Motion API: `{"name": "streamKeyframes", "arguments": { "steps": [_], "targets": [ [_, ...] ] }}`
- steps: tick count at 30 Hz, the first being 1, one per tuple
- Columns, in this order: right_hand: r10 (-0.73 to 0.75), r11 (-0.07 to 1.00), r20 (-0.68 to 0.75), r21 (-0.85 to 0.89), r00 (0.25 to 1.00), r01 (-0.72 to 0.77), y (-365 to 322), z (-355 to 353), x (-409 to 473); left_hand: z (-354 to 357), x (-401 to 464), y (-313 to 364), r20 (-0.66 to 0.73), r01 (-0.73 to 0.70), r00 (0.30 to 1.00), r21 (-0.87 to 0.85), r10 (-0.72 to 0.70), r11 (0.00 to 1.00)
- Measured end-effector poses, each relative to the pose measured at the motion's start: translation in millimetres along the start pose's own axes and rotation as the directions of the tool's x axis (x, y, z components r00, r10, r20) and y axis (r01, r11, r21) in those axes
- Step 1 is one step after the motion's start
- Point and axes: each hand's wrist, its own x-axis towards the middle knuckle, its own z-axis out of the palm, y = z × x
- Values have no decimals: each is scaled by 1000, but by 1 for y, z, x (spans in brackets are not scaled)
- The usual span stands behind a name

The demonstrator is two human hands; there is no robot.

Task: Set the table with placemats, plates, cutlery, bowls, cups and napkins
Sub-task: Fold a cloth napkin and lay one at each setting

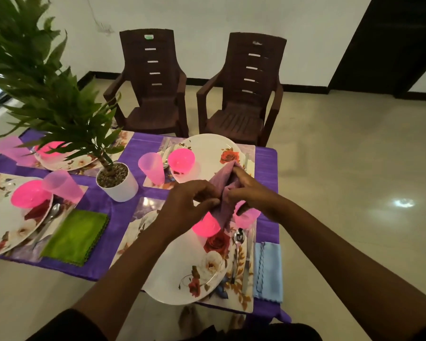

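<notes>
Both hands are holding a mauve napkin (225,179) up over the near right place setting.

The left hand (190,203) is pinching the napkin's lower edge with curled fingers, and the right hand (250,190) is gripping its upper side; the cloth is hanging above a pink bowl (207,226) and is partly hiding a pink cup (247,216). Underneath, a flowered plate (182,271) is lying on a placemat (241,299), with a spoon (237,252) and a blue napkin (268,271) to its right. A potted plant (116,180) is standing mid-table, a green napkin (76,236) is lying to the left, and two brown chairs (153,87) are waiting beyond.
</notes>
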Motion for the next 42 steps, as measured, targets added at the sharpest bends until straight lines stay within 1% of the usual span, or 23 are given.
{"name": "streamKeyframes", "arguments": {
  "steps": [3,7,9,13,17,21,26,27,29,30,32,34,35,36,37,39,41,42],
  "targets": [
    [-2,1000,-48,-8,999,2,-3,2,5,4,5,2,3,-23,1000,-19,23,1000],
    [46,997,-61,59,997,-42,-6,-2,4,0,7,0,-5,-10,1000,-85,9,996],
    [67,998,-83,25,994,-65,-10,-1,5,-4,6,-1,-18,9,1000,-104,-11,995],
    [17,992,-233,-117,972,-46,-10,3,7,-5,7,0,-6,32,999,-120,-33,992],
    [-34,989,-301,-146,953,-11,-5,6,6,3,7,8,58,32,998,-135,-24,990],
    [-24,996,-400,-86,916,-12,-10,14,12,8,5,11,87,47,996,-145,-35,988],
    [24,998,-429,69,903,7,-20,24,19,3,4,11,87,83,994,-152,-70,985],
    [9,998,-429,58,903,17,-22,25,19,2,4,11,96,92,992,-176,-76,980],
    [-39,999,-432,-6,901,40,-25,26,18,-1,4,9,122,107,990,-277,-75,955],
    [-58,998,-438,-30,897,50,-26,27,16,-3,5,7,108,118,990,-331,-87,936],
    [-68,997,-446,-48,892,52,-28,25,14,-6,7,0,-2,137,989,-391,-150,910],
    [-48,998,-422,-48,905,30,-32,21,11,-8,14,-11,-157,161,962,-336,-223,928],
    [-40,998,-397,-53,917,21,-34,19,8,-9,18,-17,-215,177,945,-294,-245,939],
    [-44,998,-365,-67,930,20,-36,17,6,-12,22,-21,-236,194,936,-271,-261,943],
    [-59,996,-324,-84,944,33,-38,16,2,-14,26,-24,-209,222,937,-269,-281,937],
    [-84,993,-226,-99,970,63,-40,13,-7,-19,34,-28,-53,284,950,-274,-309,919],
    [-88,991,-123,-115,989,74,-44,9,-16,-25,42,-31,139,282,958,-284,-251,917],
    [-87,989,-80,-126,993,77,-46,7,-21,-28,46,-33,242,280,947,-308,-209,909]
  ]
}}
